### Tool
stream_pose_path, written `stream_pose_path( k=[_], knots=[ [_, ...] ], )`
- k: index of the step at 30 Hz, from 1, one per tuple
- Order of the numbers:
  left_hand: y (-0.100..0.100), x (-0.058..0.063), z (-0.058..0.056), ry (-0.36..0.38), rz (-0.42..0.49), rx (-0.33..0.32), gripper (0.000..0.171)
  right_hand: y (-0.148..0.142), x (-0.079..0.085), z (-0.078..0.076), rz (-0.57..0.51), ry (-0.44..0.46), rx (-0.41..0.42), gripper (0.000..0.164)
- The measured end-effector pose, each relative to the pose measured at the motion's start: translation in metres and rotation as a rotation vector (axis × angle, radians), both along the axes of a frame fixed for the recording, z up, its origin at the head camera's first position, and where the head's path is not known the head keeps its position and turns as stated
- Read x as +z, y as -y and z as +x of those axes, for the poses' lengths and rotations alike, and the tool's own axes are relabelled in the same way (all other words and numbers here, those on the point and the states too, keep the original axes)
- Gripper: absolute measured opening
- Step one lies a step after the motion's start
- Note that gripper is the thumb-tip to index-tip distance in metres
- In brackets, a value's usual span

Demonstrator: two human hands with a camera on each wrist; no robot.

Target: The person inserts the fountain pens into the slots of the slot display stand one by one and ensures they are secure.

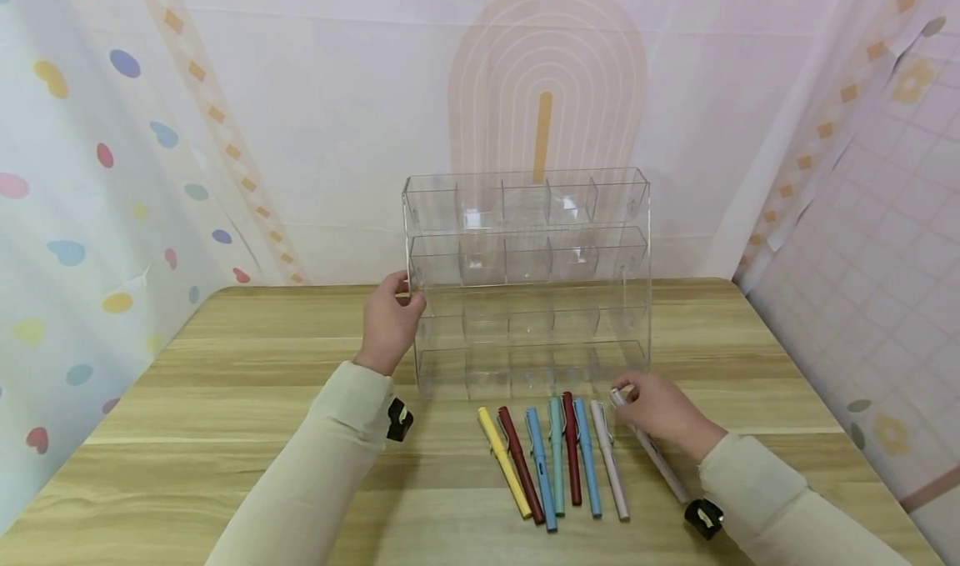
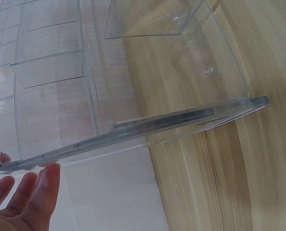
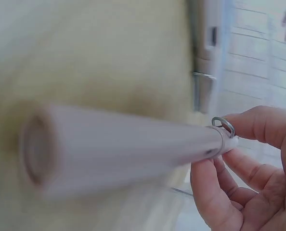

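A clear acrylic tiered rack (image 1: 528,231) with several divided compartments stands upright on the table. My left hand (image 1: 392,320) holds its left side panel, thumb and fingers on either side of the edge in the left wrist view. To the right, in front of the rack's lower corner, my right hand (image 1: 663,412) pinches a pale pinkish pen (image 3: 128,149) by its capped, clip end. That pen slants down toward the front right; whether its tail touches the table cannot be told. Left of it lies another pale pen (image 1: 612,466), parallel to a blue pen (image 1: 588,462).
More capped pens lie in a loose row before the rack: a yellow pen (image 1: 504,463), dark red pens (image 1: 572,453), a blue pen (image 1: 542,470) and a teal pen (image 1: 557,458). Behind the wooden table (image 1: 262,399) hangs a patterned curtain (image 1: 337,132).
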State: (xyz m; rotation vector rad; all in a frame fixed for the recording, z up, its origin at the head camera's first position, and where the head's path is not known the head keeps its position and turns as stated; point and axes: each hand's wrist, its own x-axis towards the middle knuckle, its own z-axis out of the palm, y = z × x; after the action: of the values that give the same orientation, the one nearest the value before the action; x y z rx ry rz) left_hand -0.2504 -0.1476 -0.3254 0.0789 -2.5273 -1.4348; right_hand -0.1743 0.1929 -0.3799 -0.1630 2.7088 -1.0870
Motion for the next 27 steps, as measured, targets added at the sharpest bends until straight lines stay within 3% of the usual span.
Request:
stream_pose_path(
  k=[11,22,27],
  knots=[
    [0.003,-0.001,-0.002,-0.023,-0.01,0.001,0.044,-0.008,0.034,-0.002,-0.185,0.013,0.004,0.044],
    [0.006,-0.002,-0.005,-0.032,-0.01,-0.016,0.045,-0.008,0.073,-0.011,-0.246,-0.064,-0.047,0.043],
    [0.005,-0.003,-0.006,-0.052,-0.018,-0.015,0.045,-0.009,0.092,-0.019,-0.347,-0.084,-0.055,0.041]
  ],
)
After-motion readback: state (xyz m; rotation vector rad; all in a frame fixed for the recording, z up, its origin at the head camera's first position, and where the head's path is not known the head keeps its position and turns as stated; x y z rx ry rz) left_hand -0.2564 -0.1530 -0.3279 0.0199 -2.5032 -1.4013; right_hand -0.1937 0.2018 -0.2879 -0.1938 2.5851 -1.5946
